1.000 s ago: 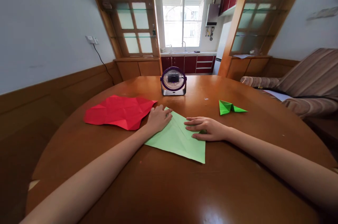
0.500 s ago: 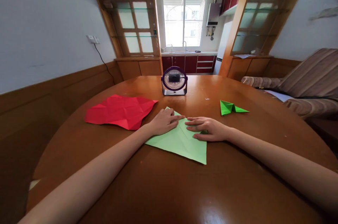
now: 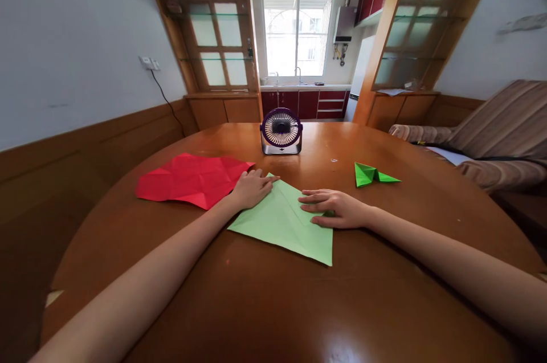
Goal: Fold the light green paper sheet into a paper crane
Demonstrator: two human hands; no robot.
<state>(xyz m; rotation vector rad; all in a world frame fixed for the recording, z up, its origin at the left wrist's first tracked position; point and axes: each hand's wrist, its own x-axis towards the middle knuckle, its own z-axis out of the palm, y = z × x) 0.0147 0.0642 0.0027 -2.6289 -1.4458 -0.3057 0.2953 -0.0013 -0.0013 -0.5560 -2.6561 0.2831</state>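
My left hand (image 3: 252, 188) lies flat, fingers spread, on the upper corner of the green paper (image 3: 285, 221) on the table (image 3: 273, 306); my right hand (image 3: 337, 208) presses its right edge, fingers extended, apparently gripping nothing. Red paper (image 3: 194, 179) lies just left.

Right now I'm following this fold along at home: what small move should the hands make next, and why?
Probably run the left hand along the fold of the light green paper to sharpen it. The sheet lies flat as a triangle, the right hand pins its right side, and the left fingertips rest at the top corner.
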